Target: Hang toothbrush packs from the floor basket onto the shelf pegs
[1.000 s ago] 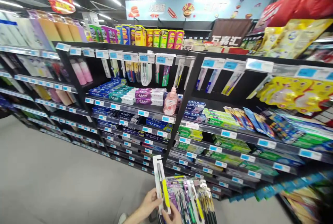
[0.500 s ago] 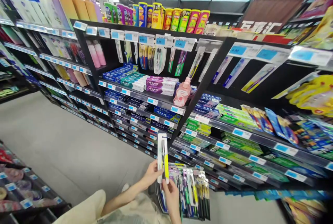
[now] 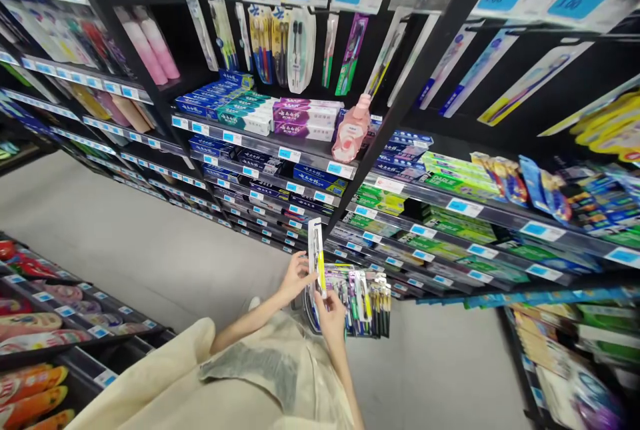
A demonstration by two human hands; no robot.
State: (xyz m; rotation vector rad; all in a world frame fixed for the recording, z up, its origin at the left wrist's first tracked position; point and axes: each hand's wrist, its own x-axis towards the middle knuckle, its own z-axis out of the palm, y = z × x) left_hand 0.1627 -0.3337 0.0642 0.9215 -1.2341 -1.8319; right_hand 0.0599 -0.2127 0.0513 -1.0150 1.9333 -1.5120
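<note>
My right hand [image 3: 331,315] pinches the lower end of a packaged toothbrush [image 3: 316,247], a narrow white pack with a yellow strip. The pack stands nearly upright in front of me. Just left of it is my left hand [image 3: 296,278], its fingers apart and slightly curled. The left thumb reaches the pack's edge; whether it touches cannot be made out. Below and right of the pack, a dark basket [image 3: 311,320] holds many packaged toothbrushes [image 3: 357,297], partly hidden by my right hand.
Ahead, a black shelf unit holds toothpaste boxes [image 3: 305,117], with hanging toothbrushes [image 3: 301,50] above them. A pink bottle [image 3: 351,130] stands at the shelf's front edge by a dark upright. Low racks [image 3: 65,310] flank the grey floor [image 3: 200,230] on the left.
My view has tilted downward, so the shelves sit higher in the picture. My left fingers have loosened from the toothbrush pack, while my right hand keeps its pinch on the lower end.
</note>
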